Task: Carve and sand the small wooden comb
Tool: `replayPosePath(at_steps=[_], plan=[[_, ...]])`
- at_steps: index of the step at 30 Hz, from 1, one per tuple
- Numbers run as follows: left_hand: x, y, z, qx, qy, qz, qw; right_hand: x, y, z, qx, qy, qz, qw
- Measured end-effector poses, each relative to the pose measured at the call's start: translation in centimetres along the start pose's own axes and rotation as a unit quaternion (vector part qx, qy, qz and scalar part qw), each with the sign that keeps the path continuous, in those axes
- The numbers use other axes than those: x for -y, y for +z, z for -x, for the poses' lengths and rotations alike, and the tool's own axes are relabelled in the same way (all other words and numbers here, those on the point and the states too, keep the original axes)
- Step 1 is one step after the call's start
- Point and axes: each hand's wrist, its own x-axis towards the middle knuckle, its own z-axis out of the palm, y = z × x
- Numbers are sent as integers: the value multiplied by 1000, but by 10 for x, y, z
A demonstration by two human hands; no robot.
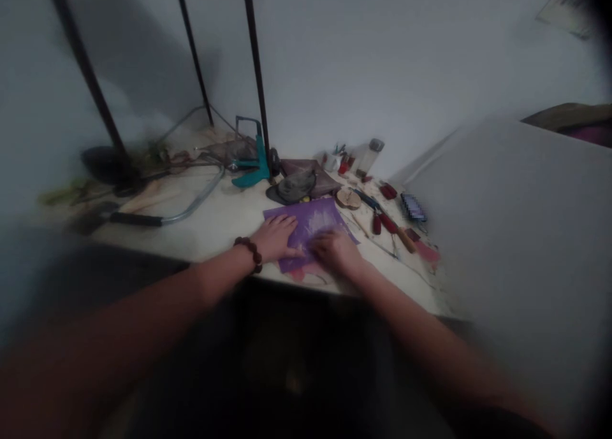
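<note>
Left hand (277, 237) laid flat and spread on a purple sheet (303, 232), right hand (338, 251) curled over it, any pinch there impossible to tell, sheet placed near the front edge of the white table (239, 216), flanked rightward by scattered tools (388, 222), a lidded bottle (370, 158) set farther back

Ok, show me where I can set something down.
The tabletop between the purple sheet and the bent metal tube looks bare. It is crowded right of the sheet with tools, and behind it with a dark cap-like thing.
</note>
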Motion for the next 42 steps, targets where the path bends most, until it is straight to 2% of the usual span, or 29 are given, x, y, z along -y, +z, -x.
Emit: replayPosePath(at_steps=[3,6,11,16,19,22,25,27,30,34,38,40,42], plan=[[-2,-2,2,8,-2,3,1000,-13,-4,1,-4,56,29,998],[-5,-5,6,14,-4,13,1000,-21,-10,1,3,76,43,996],[3,-21,-4,10,-3,15,1000,-15,-12,-2,14,98,53,994],[21,-53,-57,-46,-58,18,997,-18,-15,-11,5,186,55,981],[27,-64,-95,-78,-94,11,992,-27,-14,-17,1,236,41,971],[31,-63,-123,-58,-111,16,992,-36,-12,-19,-4,265,19,964],[33,-61,-139,-31,-132,35,990,-40,-11,-17,-10,278,-11,960],[36,-67,-147,-41,-153,54,986,-41,-11,-14,-18,280,-34,959],[37,-92,-160,-111,-190,85,972,-42,-10,-12,-35,282,-73,956],[30,-151,-179,-249,-205,120,939,-44,-12,-9,-74,294,-134,943],[11,-210,-182,-329,-148,149,921,-43,-20,-10,-149,304,-229,913],[-4,-231,-173,-344,-111,162,918,-38,-28,-16,-185,297,-287,892],[-25,-245,-156,-338,-54,173,924,-28,-35,-26,-213,283,-333,874]])
